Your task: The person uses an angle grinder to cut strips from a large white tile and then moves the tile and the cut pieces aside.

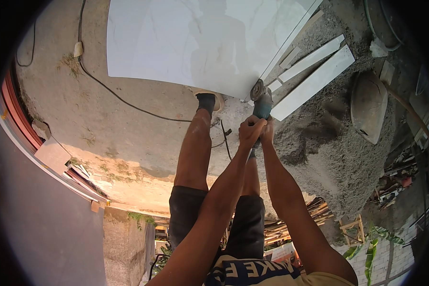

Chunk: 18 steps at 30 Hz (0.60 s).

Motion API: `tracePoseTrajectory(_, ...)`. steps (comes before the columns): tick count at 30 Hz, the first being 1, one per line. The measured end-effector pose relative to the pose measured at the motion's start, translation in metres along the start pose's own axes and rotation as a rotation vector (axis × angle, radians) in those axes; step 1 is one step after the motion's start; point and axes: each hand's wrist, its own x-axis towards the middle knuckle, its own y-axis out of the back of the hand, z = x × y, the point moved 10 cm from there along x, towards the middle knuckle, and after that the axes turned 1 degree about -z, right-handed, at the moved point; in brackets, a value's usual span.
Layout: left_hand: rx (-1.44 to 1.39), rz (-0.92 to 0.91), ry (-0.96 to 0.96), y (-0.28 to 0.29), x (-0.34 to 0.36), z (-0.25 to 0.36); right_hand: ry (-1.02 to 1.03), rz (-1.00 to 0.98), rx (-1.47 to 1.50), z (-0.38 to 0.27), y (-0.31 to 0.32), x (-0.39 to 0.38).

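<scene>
Both my hands grip a teal angle grinder [261, 106] in front of me. My left hand [250, 129] wraps its body from the left, and my right hand [268, 131] holds it from the right. The grinder's disc [258, 88] meets the near right corner of a large white marble-look tile [195, 43] lying on the concrete ground. My foot in a dark sock [206, 101] rests at the tile's near edge. A black power cord [128, 102] trails left from the grinder across the concrete.
Narrow white tile strips [314, 81] lie right of the grinder on a grey sand heap [329, 148]. A metal pan [369, 112] rests on the sand. Timber scraps [314, 212] and a small wooden stool [352, 229] stand beyond. A red-framed wall edge [19, 109] runs on the left.
</scene>
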Motion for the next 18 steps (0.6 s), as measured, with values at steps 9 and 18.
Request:
tracePoseTrajectory(9, 0.01, 0.014, 0.02, 0.014, -0.005, -0.005, 0.022, 0.066, 0.142, -0.02, -0.006, -0.013)
tracePoseTrajectory(18, 0.013, 0.01, 0.011, 0.01, -0.004, 0.0, 0.069, 0.016, 0.091, -0.017, -0.005, -0.011)
